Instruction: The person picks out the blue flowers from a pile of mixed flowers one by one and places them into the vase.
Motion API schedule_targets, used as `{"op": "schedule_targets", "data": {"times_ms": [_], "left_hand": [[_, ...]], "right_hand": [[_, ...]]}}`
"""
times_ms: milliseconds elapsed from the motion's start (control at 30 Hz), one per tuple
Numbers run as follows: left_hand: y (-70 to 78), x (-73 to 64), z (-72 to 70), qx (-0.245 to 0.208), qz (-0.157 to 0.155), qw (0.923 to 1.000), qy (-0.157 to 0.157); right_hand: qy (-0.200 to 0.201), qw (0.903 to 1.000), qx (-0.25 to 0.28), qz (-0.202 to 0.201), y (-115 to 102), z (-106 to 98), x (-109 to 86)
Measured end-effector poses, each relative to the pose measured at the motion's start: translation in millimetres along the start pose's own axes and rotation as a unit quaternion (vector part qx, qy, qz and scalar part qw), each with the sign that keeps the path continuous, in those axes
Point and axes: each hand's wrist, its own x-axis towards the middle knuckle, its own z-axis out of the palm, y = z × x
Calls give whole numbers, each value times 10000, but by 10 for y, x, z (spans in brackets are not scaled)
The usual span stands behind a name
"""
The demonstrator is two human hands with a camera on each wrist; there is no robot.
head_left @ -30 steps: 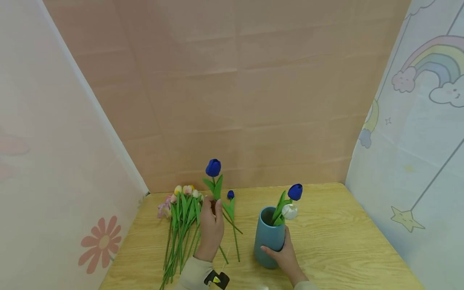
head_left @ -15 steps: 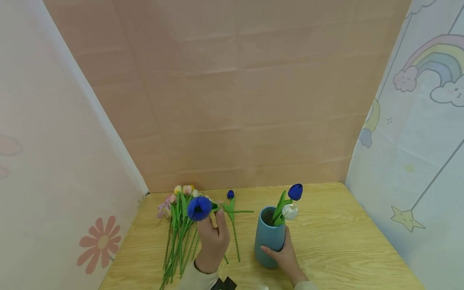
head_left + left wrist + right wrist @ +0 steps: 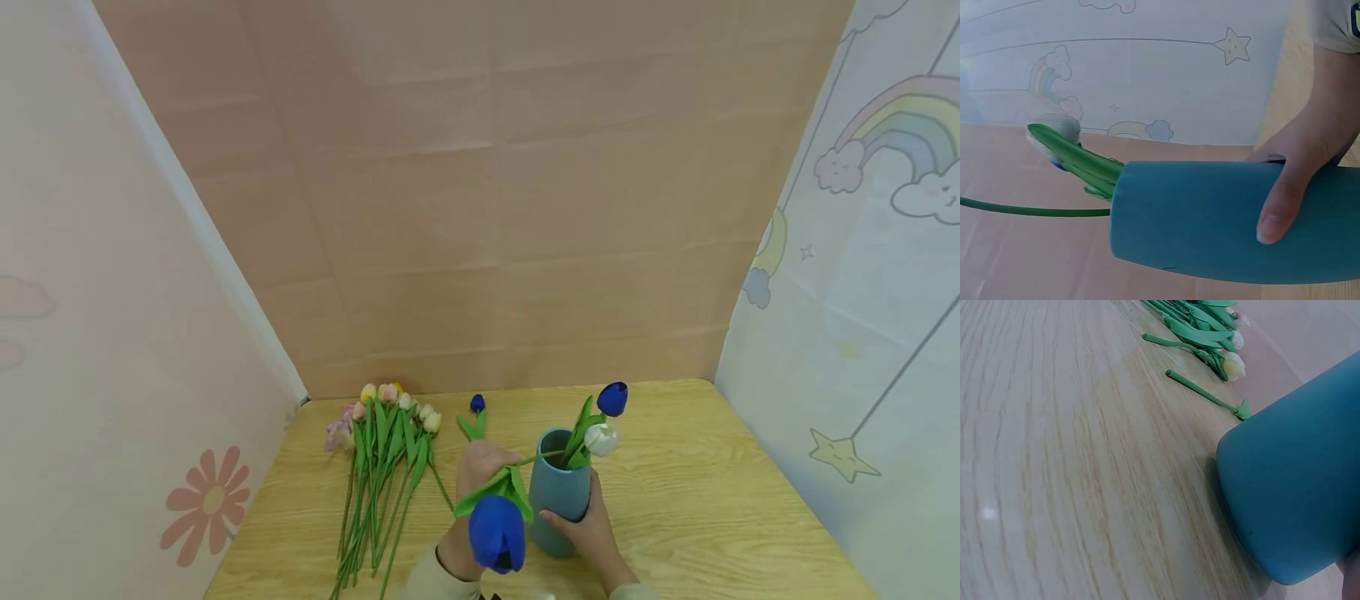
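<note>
My left hand [image 3: 477,475] holds an artificial blue tulip [image 3: 497,533], its bloom tipped down toward me. The tulip's stem [image 3: 1035,210] points right and meets the rim of a blue vase [image 3: 558,500] in the head and left wrist views; how far its tip lies inside is hidden. My right hand [image 3: 592,537] grips the upright vase low on its right side, thumb across the front. A second blue tulip [image 3: 612,399] and a white tulip [image 3: 601,439] lean out of the vase's right side. Most of the left hand's fingers are hidden.
Left on the wooden table [image 3: 697,500] lies a bunch of pink, white and yellow flowers [image 3: 382,450], stems toward me. Another blue tulip [image 3: 477,403] lies behind my left hand. A tan backdrop [image 3: 510,250] and patterned side sheets enclose the table.
My left hand has moved right and toward me, turning the blue tulip from upright to bloom-down, its stem swung to the vase mouth. My right hand and the vase have stayed put.
</note>
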Motion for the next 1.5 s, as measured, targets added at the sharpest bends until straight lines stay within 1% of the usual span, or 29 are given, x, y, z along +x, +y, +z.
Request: {"op": "schedule_targets", "data": {"times_ms": [33, 67, 100, 133, 167, 233, 333, 400, 433, 467, 533, 600, 700, 833, 1000, 1100, 1300, 1433, 1500], "left_hand": [[97, 10, 20, 181, -289, 9994, -7], [144, 12, 50, 240, -439, 9987, 30], [156, -4, 85, 616, 150, 9976, 264], [189, -25, 123, 621, 14, 9975, 337], [199, -52, 159, 481, -75, 9982, 363], [183, -107, 227, 439, -67, 9984, 361], [156, -178, 306, 622, 23, 9978, 213], [155, -202, 338, 935, 63, 9956, 50], [159, -212, 352, 1077, 43, 9942, -41], [159, -224, 365, 1220, -20, 9924, -142], [159, -249, 384, 1461, -191, 9885, -355], [153, -280, 404, 1648, -399, 9839, -574], [132, -329, 435, 1749, -734, 9782, -844], [98, -401, 476, 1819, -1127, 9709, -1071], [75, -488, 497, 1968, -1455, 9614, -1255], [74, -510, 495, 2044, -1565, 9573, -1316], [47, -520, 512, 2097, -1689, 9528, -1405], [36, -528, 516, 2031, -1964, 9475, -1496], [34, -534, 509, 1929, -2062, 9476, -1496]], "right_hand": [[-11, 10000, 0, 19, -4, -5, -6], [-38, 10000, -24, 57, -10, -11, -12], [-64, 9999, -36, 109, -15, -18, -16], [-94, 9998, -29, 144, -16, -23, -18], [-106, 9998, -64, 168, -16, -27, -18], [-112, 9998, -77, 115, -13, -33, -16], [-45, 9999, -106, -119, -5, -33, -7], [-62, 9995, -135, -295, 1, -32, -4], [-81, 9993, -154, -319, 4, -32, -3], [-80, 9991, -218, -348, 3, -33, -6], [-143, 9993, -80, -334, 15, -30, -6], [-124, 9995, -40, -293, 26, -28, -8], [-81, 9997, -23, -208, 55, -20, -6], [-68, 9996, -225, -143, 73, -14, -10], [-30, 9996, -112, -243, 54, -12, -2], [6, 9995, -90, -307, 46, -10, 0], [-6, 9999, -22, -170, 36, -5, -4], [-31, 10000, -32, -70, 26, -3, 5], [-63, 10000, -5, -22, 25, -6, 12]]}}
